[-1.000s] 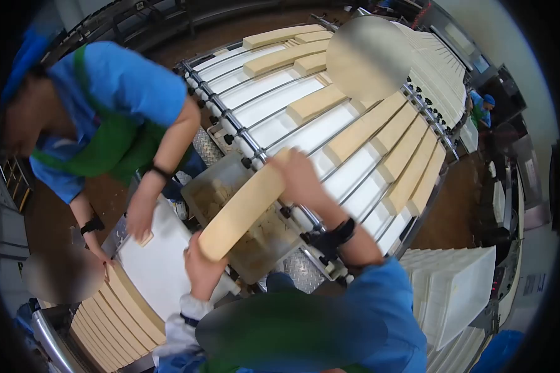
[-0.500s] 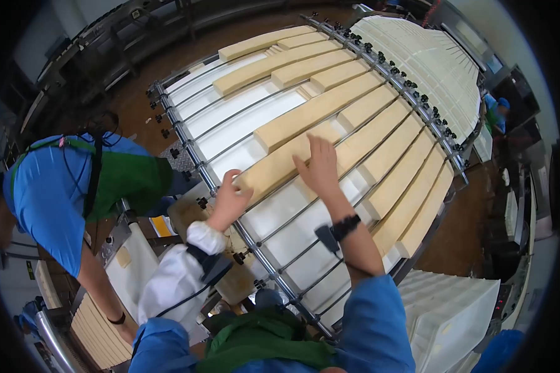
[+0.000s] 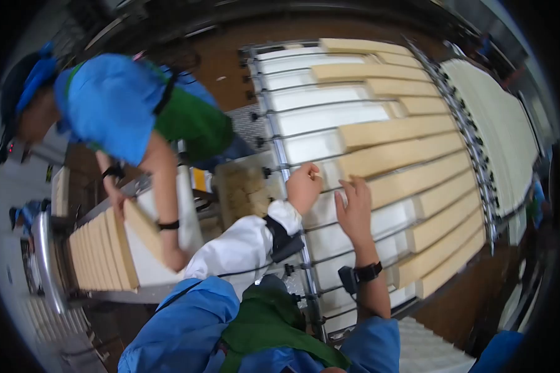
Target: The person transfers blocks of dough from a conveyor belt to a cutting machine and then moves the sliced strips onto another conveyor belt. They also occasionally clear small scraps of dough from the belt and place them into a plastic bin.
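My left hand (image 3: 304, 188) is closed, fingers curled, above the white surface (image 3: 309, 148) just inside the frame's near rail (image 3: 282, 149). What its fingers hold, if anything, I cannot tell. To its right, my right hand (image 3: 356, 211) has its thumb and fingers apart, the fingertips at the near end of a long pale-yellow slab (image 3: 410, 154). Another such slab (image 3: 420, 180) lies just beyond that hand. Thin metal rods split the surface into lanes, and slabs of uneven length lie along them.
At left a co-worker (image 3: 127, 112) grips a pale slab (image 3: 143, 227) with both hands, beside a row of upright slabs (image 3: 102, 252). A bin of pale pieces (image 3: 247, 191) stands by the rail. Black knobs line the far rail (image 3: 457, 115); a cream sheet (image 3: 488, 130) lies beyond.
The view has swung left, bringing more of the co-worker in. My left hand has left the slab's end; my right hand has drawn back from its top toward the near end.
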{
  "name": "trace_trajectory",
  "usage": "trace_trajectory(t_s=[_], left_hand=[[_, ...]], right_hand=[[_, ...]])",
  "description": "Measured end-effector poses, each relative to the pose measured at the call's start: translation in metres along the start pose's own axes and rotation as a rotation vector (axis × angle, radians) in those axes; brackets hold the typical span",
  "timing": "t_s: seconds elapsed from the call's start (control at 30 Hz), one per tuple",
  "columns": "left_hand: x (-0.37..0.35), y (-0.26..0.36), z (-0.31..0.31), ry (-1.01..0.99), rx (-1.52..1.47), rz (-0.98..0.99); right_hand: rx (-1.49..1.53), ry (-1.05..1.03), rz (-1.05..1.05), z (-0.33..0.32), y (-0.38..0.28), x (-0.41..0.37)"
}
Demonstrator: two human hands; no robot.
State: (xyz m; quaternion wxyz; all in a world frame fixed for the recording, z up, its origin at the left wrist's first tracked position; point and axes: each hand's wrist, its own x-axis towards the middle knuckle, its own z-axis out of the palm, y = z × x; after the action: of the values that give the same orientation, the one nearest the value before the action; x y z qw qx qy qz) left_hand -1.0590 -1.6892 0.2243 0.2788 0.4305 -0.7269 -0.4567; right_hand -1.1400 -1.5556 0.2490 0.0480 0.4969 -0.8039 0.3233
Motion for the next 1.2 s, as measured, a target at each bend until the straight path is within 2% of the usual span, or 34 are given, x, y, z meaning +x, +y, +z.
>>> trace_trajectory(t_s=[0.07, 0.1, 0.13, 0.17, 0.2, 0.23, 0.27, 0.3, 0.33, 0.43, 0.47, 0.53, 0.6, 0.63, 0.67, 0.7, 0.73, 0.83, 0.9, 1.0, 1.1, 1.13, 1.2], left_hand=[[-0.023, 0.000, -0.039, 0.103, -0.059, 0.055], [-0.038, 0.009, -0.066, 0.133, -0.121, 0.065], [-0.053, 0.020, -0.094, 0.164, -0.183, 0.083], [-0.067, 0.022, -0.121, 0.183, -0.242, 0.205], [-0.084, 0.027, -0.152, 0.178, -0.159, 0.261], [-0.102, 0.026, -0.183, 0.169, -0.075, 0.308], [-0.118, 0.014, -0.209, 0.207, -0.049, 0.301], [-0.135, 0.001, -0.234, 0.234, -0.027, 0.294], [-0.152, -0.012, -0.260, 0.252, -0.006, 0.291], [-0.204, -0.101, -0.321, 0.503, 0.019, 0.027], [-0.221, -0.128, -0.340, 0.628, 0.030, -0.101], [-0.253, -0.175, -0.385, 0.779, 0.125, -0.456], [-0.281, -0.225, -0.421, 0.933, 0.402, -0.567], [-0.287, -0.232, -0.433, 0.940, 0.384, -0.692], [-0.291, -0.237, -0.447, 0.942, 0.363, -0.814], [-0.294, -0.244, -0.461, 0.941, 0.340, -0.935], [-0.299, -0.258, -0.473, 0.897, 0.275, -0.957], [-0.309, -0.283, -0.496, 0.845, -0.002, -0.775], [-0.318, -0.301, -0.499, 0.783, 0.041, -0.723], [-0.327, -0.303, -0.512, 0.643, -0.028, -0.724], [-0.328, -0.298, -0.525, 0.559, -0.268, -0.726], [-0.327, -0.288, -0.533, 0.523, -0.442, -0.769], [-0.322, -0.277, -0.548, 0.431, -0.556, -0.898]], right_hand=[[-0.284, -0.124, -0.121, 0.020, -0.001, 0.022], [-0.332, -0.188, -0.118, 0.031, 0.004, 0.029], [-0.375, -0.198, -0.100, 0.040, 0.014, 0.030], [-0.380, -0.312, 0.064, 0.042, 0.025, 0.035], [-0.360, 0.052, 0.049, 0.068, 0.055, 0.032], [-0.520, -0.046, -0.032, 0.052, 0.051, 0.036], [-0.581, -0.244, 0.054, 0.038, 0.028, 0.041], [-0.656, -0.306, 0.093, 0.035, 0.006, 0.044], [-0.723, -0.282, 0.085, 0.041, -0.003, 0.046], [-0.491, 0.191, -0.118, 0.062, -0.055, 0.051], [-0.341, 0.256, -0.203, 0.066, -0.095, 0.052], [-0.017, 0.261, -0.294, 0.083, -0.196, 0.038], [0.238, 0.073, -0.496, 0.117, -0.283, 0.019], [0.297, 0.002, -0.625, 0.145, -0.315, 0.008], [0.347, -0.229, -0.596, 0.166, -0.363, 0.000], [0.547, -0.351, -0.616, 0.190, -0.408, -0.009], [0.622, -0.435, -0.648, 0.237, -0.434, -0.020], [0.605, -0.657, -0.697, 0.337, -0.514, -0.041], [0.437, -0.754, -0.739, 0.395, -0.549, -0.048], [0.255, -0.709, -0.815, 0.447, -0.582, -0.055], [0.064, -0.736, -0.817, 0.467, -0.584, -0.066], [0.054, -0.754, -0.783, 0.467, -0.584, -0.070], [0.020, -0.644, -0.814, 0.465, -0.588, -0.073]])
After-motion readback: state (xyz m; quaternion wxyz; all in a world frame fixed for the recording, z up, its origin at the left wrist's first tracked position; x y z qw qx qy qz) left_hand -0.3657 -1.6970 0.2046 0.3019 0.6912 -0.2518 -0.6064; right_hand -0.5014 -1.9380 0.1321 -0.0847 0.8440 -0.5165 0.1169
